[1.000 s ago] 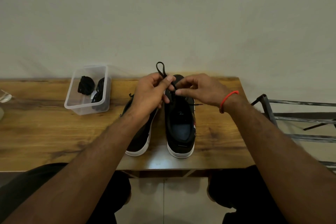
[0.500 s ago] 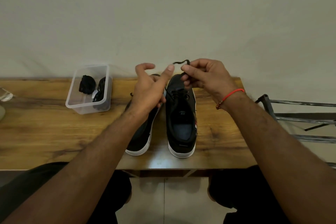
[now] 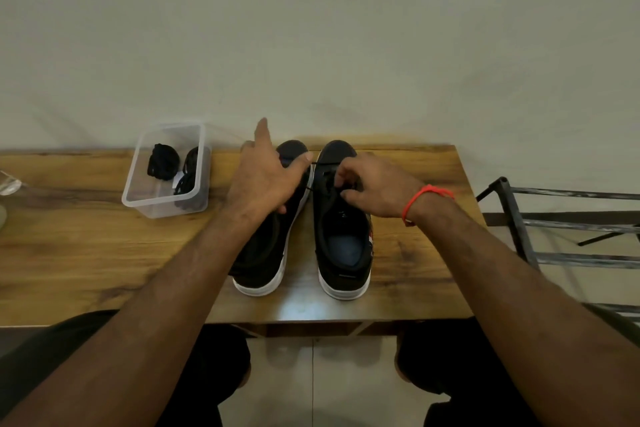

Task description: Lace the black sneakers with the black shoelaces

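Note:
Two black sneakers with white soles stand side by side on the wooden table [image 3: 86, 253], toes toward the wall. My left hand [image 3: 261, 184] lies over the left sneaker [image 3: 266, 246]. Its index finger points up, its thumb reaches toward the right sneaker [image 3: 343, 243], and its lower fingers are curled under. A thin black shoelace [image 3: 313, 162] stretches from that thumb to the right sneaker's eyelets. My right hand [image 3: 375, 185], with a red band at the wrist, has curled fingers that pinch the lace over the right sneaker's tongue. The fingers hide the eyelets.
A clear plastic container [image 3: 162, 206] with bundles of black laces [image 3: 162, 166] stands at the back left of the sneakers. A metal rack [image 3: 519, 218] stands just off the table's right edge. A glass object [image 3: 8, 184] pokes in at the far left.
My right hand has come down from above the toe to the right sneaker's eyelets, taking the lace with it. My left hand has opened its index finger upward and shifted over the left sneaker.

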A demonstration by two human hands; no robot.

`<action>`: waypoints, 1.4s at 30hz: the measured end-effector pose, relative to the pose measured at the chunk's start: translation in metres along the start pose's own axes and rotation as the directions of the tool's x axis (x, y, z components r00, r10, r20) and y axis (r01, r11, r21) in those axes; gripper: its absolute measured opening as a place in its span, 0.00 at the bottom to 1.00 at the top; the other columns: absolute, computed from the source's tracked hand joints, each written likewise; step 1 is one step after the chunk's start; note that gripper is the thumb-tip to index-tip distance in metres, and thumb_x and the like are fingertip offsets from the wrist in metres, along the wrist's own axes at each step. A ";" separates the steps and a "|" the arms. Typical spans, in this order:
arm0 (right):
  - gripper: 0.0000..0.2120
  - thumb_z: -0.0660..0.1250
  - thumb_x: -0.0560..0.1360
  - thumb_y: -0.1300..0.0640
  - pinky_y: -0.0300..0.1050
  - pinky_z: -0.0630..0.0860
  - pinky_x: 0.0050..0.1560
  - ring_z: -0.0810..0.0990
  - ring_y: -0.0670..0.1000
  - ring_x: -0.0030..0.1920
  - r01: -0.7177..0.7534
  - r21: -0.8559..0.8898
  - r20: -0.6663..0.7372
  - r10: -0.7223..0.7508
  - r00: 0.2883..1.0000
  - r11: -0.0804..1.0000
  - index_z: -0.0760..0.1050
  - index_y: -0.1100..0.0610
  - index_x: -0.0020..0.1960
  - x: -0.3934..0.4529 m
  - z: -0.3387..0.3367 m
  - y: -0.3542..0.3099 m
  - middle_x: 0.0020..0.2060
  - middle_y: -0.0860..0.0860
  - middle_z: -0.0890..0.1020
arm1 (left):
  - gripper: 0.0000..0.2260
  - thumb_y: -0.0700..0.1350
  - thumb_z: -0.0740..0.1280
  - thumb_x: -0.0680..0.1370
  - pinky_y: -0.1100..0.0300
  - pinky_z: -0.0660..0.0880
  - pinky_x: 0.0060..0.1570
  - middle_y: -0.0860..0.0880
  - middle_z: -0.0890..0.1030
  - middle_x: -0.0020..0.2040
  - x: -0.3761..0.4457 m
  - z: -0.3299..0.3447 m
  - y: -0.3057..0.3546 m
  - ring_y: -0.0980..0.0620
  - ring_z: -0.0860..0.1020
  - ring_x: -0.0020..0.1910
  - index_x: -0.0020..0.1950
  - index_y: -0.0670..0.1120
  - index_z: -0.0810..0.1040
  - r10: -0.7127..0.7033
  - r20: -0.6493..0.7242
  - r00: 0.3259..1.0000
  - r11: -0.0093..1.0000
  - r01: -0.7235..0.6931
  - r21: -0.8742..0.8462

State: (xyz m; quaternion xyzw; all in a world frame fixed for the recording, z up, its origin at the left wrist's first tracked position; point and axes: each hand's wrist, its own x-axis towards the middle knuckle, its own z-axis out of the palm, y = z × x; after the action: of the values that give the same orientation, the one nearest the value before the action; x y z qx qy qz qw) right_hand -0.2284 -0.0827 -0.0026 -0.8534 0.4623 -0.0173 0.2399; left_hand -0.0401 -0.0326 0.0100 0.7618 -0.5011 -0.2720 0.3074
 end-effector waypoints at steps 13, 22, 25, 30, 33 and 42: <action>0.09 0.68 0.77 0.45 0.52 0.72 0.62 0.68 0.52 0.59 0.028 -0.194 -0.065 -0.042 0.997 0.981 0.79 0.47 0.55 -0.003 0.005 -0.006 0.56 0.49 0.71 | 0.35 0.44 0.71 0.80 0.57 0.81 0.27 0.47 0.83 0.51 -0.012 0.021 0.002 0.52 0.85 0.33 0.81 0.54 0.56 0.030 0.415 0.910 0.995 -0.065 0.070; 0.10 0.67 0.78 0.44 0.52 0.72 0.60 0.69 0.52 0.59 0.073 -0.180 -0.103 -0.092 0.990 0.981 0.78 0.47 0.56 0.000 0.012 -0.007 0.54 0.49 0.72 | 0.29 0.38 0.69 0.80 0.52 0.84 0.31 0.47 0.84 0.46 -0.007 0.017 0.000 0.52 0.86 0.35 0.78 0.53 0.61 0.066 0.402 0.913 0.995 -0.090 0.040; 0.05 0.68 0.75 0.48 0.51 0.75 0.55 0.71 0.52 0.54 0.031 -0.062 -0.143 -0.040 0.989 0.998 0.75 0.48 0.45 0.001 0.003 -0.003 0.48 0.49 0.74 | 0.24 0.38 0.68 0.81 0.54 0.83 0.30 0.47 0.84 0.46 -0.007 0.017 -0.002 0.53 0.86 0.34 0.74 0.53 0.67 0.059 0.402 0.914 0.996 -0.082 0.040; 0.05 0.68 0.73 0.54 0.42 0.73 0.40 0.75 0.49 0.43 -0.083 0.206 -0.265 0.137 0.954 0.975 0.74 0.54 0.41 -0.002 -0.016 0.013 0.41 0.50 0.78 | 0.18 0.43 0.66 0.82 0.63 0.79 0.26 0.50 0.83 0.45 -0.009 0.021 0.000 0.56 0.84 0.33 0.72 0.54 0.74 0.074 0.394 0.916 0.982 -0.136 0.131; 0.05 0.68 0.74 0.55 0.37 0.68 0.36 0.75 0.47 0.41 -0.086 0.209 -0.236 0.136 0.962 0.974 0.73 0.52 0.42 -0.002 -0.016 0.017 0.41 0.49 0.79 | 0.14 0.47 0.67 0.82 0.65 0.78 0.28 0.53 0.82 0.47 -0.012 0.023 0.001 0.56 0.82 0.34 0.69 0.54 0.77 0.094 0.380 0.920 0.967 -0.175 0.186; 0.15 0.75 0.73 0.48 0.33 0.68 0.42 0.73 0.41 0.44 0.100 0.192 -0.124 -0.077 0.989 0.976 0.74 0.49 0.55 0.000 -0.015 0.011 0.44 0.43 0.75 | 0.07 0.52 0.74 0.77 0.63 0.74 0.34 0.61 0.82 0.37 -0.007 0.023 0.005 0.61 0.78 0.36 0.54 0.54 0.86 0.266 0.058 0.962 0.930 -0.240 -0.280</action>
State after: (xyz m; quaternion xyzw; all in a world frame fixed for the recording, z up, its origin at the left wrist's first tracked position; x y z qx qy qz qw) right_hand -0.2408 -0.0942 0.0062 -0.8428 0.4327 -0.1232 0.2954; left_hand -0.0621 -0.0324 -0.0005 0.6280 -0.5674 -0.3317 0.4168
